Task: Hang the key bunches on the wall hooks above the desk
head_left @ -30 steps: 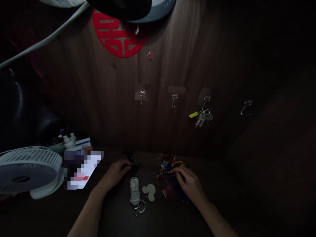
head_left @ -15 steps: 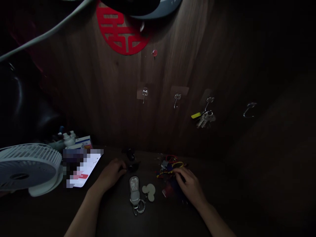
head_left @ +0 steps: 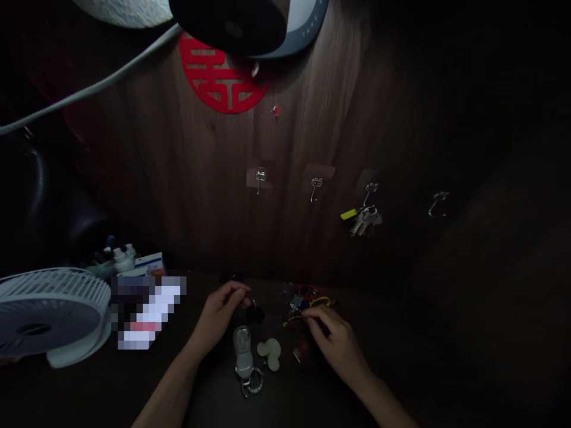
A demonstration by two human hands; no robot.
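Note:
My left hand (head_left: 223, 309) is closed in a pinch on a small black object (head_left: 255, 314), which hangs from the fingertips by a short metal piece; the dim light hides its exact kind. My right hand (head_left: 332, 333) has its thumb and fingers together at the edge of a tangle of red, yellow and blue cords with metal pieces (head_left: 297, 304). What those fingers grip is hidden. Between the hands lie a silver key fob (head_left: 243, 351) with a metal ring (head_left: 256, 381) and a pale charm of joined discs (head_left: 270, 352). A small red item (head_left: 300, 353) is beside the right hand.
Metal hooks (head_left: 316, 184) line the wooden wall; one carries a bunch of keys (head_left: 366, 221) with a yellow tag. At left stand a white fan (head_left: 53, 315), a blurred-out bright phone-like slab (head_left: 160, 309), bottles and boxes (head_left: 149, 263). Another dark item (head_left: 229, 278) lies by the wall.
My left hand has moved right and raised the black object off the table. My right hand has shifted slightly left along the cords. The view has tilted up a little.

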